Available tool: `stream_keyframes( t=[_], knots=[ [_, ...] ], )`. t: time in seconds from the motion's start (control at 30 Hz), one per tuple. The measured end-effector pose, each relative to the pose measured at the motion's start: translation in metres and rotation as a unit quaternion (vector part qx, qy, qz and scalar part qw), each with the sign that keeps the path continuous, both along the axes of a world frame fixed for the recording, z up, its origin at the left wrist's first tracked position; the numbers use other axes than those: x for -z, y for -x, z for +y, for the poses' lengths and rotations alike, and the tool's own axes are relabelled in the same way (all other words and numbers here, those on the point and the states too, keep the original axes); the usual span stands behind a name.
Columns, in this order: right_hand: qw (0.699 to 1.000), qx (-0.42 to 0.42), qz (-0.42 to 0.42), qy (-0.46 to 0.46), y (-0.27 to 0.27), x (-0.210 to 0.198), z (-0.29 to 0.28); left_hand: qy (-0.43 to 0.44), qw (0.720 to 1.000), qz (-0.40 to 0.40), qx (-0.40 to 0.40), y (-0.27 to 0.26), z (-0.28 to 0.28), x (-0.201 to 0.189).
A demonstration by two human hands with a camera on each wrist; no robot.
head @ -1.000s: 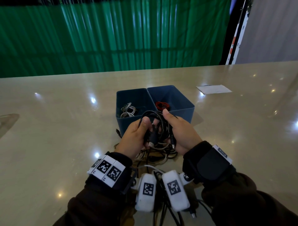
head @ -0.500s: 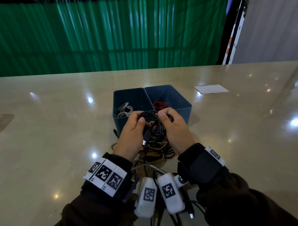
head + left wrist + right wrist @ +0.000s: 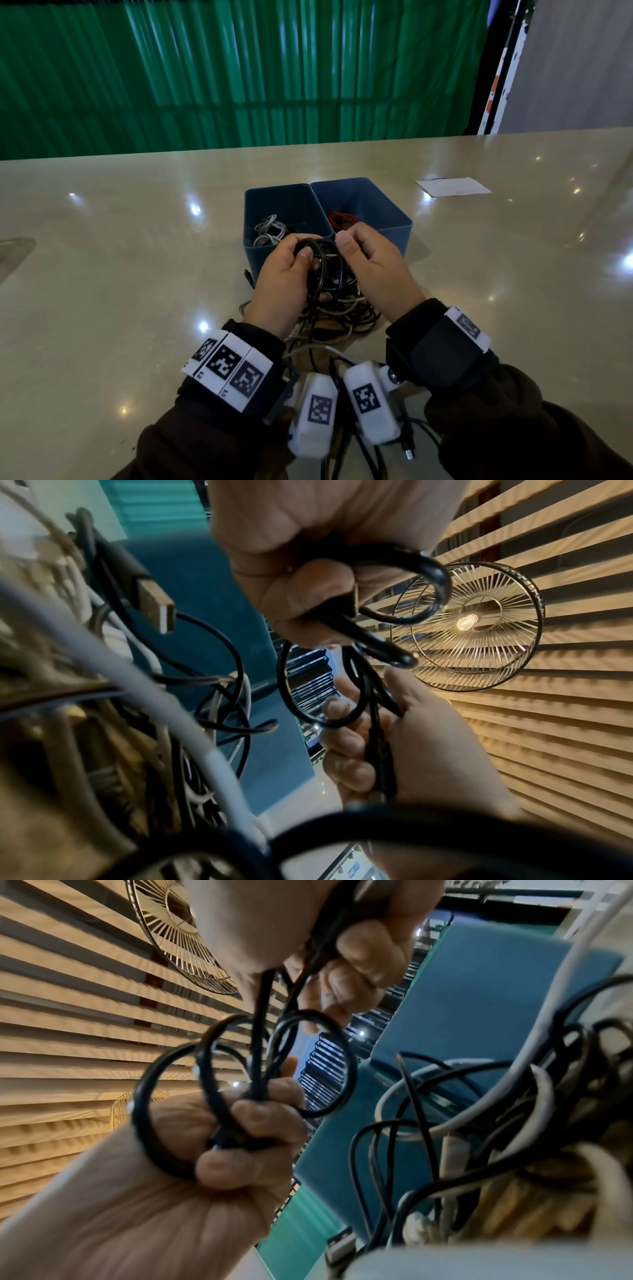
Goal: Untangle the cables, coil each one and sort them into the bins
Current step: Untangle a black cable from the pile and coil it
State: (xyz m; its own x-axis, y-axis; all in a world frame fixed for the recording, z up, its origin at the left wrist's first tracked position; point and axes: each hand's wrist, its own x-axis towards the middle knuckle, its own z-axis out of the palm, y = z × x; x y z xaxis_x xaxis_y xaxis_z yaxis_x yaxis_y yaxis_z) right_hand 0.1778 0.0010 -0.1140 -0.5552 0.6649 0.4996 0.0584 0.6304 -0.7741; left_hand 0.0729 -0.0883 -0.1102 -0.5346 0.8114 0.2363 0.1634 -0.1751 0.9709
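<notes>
Both hands hold one black cable (image 3: 322, 255) in loops just in front of the two blue bins. My left hand (image 3: 284, 284) grips the bundle, with its thumb over the strands; in the left wrist view the black cable (image 3: 431, 588) runs across the palm of the left hand (image 3: 394, 737). My right hand (image 3: 373, 270) pinches the loops from the right, and the right wrist view has the fingers of the right hand (image 3: 240, 1137) curled round the black cable (image 3: 142, 1096). The left bin (image 3: 277, 189) holds white cable (image 3: 270, 229). A red cable (image 3: 342, 219) lies in the right bin (image 3: 394, 236).
A tangle of black, white and beige cables (image 3: 339, 318) lies on the glossy table under and behind the hands. A loose plug (image 3: 409, 452) lies near my right sleeve. A white sheet of paper (image 3: 452, 186) sits far right. A green curtain stands beyond the far table edge.
The hands have closed in on each other and sit nearer the bins' front wall. The plug that hung between them is out of sight in the head view.
</notes>
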Motion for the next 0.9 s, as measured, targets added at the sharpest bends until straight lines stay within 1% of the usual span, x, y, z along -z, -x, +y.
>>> stream_keyframes(
  t=[0.13,0.2,0.33,0.43,0.57,0.73,0.8,0.9],
  knots=[
    [0.999,0.025,0.038,0.029,-0.002,-0.003,0.005,-0.011,0.998,0.056,-0.015,0.001,-0.003,-0.004],
    [0.998,0.036,0.035,0.036,-0.001,-0.003,0.005,-0.013,0.996,0.086,-0.031,0.0,-0.004,-0.004],
    [0.998,0.035,0.037,0.024,0.003,-0.002,-0.001,-0.018,0.99,0.125,-0.067,-0.001,-0.002,-0.002],
    [0.999,0.028,0.043,0.008,0.002,-0.003,-0.004,-0.005,0.98,0.176,-0.095,0.003,0.001,0.005],
    [1.0,0.005,0.013,-0.007,0.002,-0.002,-0.009,0.004,0.956,0.262,-0.133,0.004,-0.001,0.005],
    [0.997,-0.009,-0.05,-0.051,-0.002,-0.007,-0.016,0.0,0.935,0.324,-0.143,0.013,0.004,0.009],
    [0.994,-0.001,-0.078,-0.07,-0.003,-0.01,-0.018,0.006,0.934,0.328,-0.14,0.012,0.003,0.007],
    [0.991,0.006,-0.105,-0.079,-0.003,-0.014,-0.022,0.008,0.945,0.306,-0.114,0.007,-0.001,0.005]
  ],
)
